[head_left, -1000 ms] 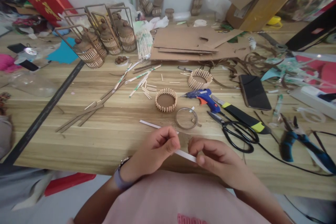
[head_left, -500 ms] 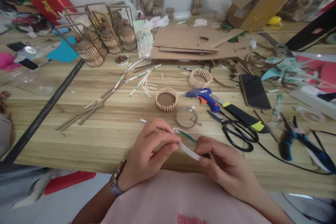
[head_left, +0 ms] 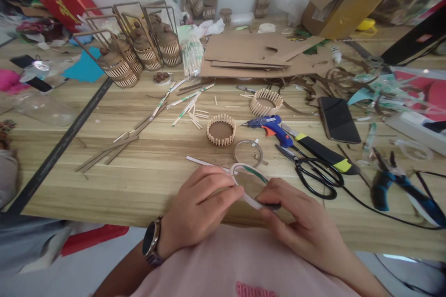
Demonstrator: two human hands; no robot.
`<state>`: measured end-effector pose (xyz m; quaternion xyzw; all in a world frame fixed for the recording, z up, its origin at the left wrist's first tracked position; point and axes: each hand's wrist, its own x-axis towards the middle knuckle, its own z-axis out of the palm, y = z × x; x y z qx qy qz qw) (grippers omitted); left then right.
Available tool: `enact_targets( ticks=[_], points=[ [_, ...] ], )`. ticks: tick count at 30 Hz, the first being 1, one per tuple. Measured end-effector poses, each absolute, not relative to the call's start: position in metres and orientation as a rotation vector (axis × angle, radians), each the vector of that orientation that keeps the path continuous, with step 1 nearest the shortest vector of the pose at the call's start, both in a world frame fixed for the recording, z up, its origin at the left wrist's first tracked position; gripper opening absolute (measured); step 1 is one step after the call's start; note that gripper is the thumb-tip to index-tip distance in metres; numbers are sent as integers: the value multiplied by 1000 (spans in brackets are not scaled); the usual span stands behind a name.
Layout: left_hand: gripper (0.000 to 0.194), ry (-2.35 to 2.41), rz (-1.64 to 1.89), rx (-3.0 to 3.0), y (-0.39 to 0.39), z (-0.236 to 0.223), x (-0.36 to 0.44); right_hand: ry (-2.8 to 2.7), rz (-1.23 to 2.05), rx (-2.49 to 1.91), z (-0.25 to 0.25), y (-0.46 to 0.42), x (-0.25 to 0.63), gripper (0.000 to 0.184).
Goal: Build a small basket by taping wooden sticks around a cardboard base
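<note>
A narrow roll of white tape (head_left: pixel 250 201) with a green inner side is held in front of my chest, above the table edge. My left hand (head_left: pixel 204 206) pinches its left side, fingers closed together. On the opposite side, my right hand (head_left: pixel 296 216) grips the roll between thumb and fingers; a small dark thing shows under those fingertips. A thin white strip (head_left: pixel 204 162) runs left from the roll, beyond my left fingers. Just past the roll lie a thin ring (head_left: pixel 237 154) and a round cardboard base edged with short wooden sticks (head_left: pixel 221 139).
A blue glue gun (head_left: pixel 266 123), utility knife (head_left: pixel 320 151), black scissors (head_left: pixel 313 181) and pliers (head_left: pixel 392 178) lie to the right, near a phone (head_left: pixel 339 120). Behind are another stick ring (head_left: pixel 265 103), cardboard sheets (head_left: pixel 247 51) and several finished stick buckets (head_left: pixel 118 69). Loose sticks (head_left: pixel 188 106) are scattered left.
The white strip now shows much longer to the left of the roll. My left hand has turned, with its wrist lower and the watch face visible. The right hand keeps its grip.
</note>
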<state>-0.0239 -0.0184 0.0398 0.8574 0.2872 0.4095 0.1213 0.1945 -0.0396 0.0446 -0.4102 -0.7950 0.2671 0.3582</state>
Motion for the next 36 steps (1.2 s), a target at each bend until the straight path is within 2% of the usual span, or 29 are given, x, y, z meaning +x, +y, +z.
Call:
enact_targets(
  ticks=[13,19,24,26,30,36],
  points=[
    [25,841,1198,2595,-21,38,-24,-2124,529,-1043,47,-41,193,11],
    [14,906,1147,2297,-20,36,-19,-2157,492,-1049,46,-43,194,9],
    [12,935,1088,2136,-21,37,-19,-2183,450,-1038,46,-44,195,10],
    [14,934,1054,2101,-21,38,-19,-2202,400,-1038,45,-44,196,12],
    [15,814,955,2100,-22,45,-15,-2250,205,-1061,44,-46,201,27],
    [9,707,932,2152,-21,48,-16,-2323,52,-1137,51,-44,220,22]
  ],
)
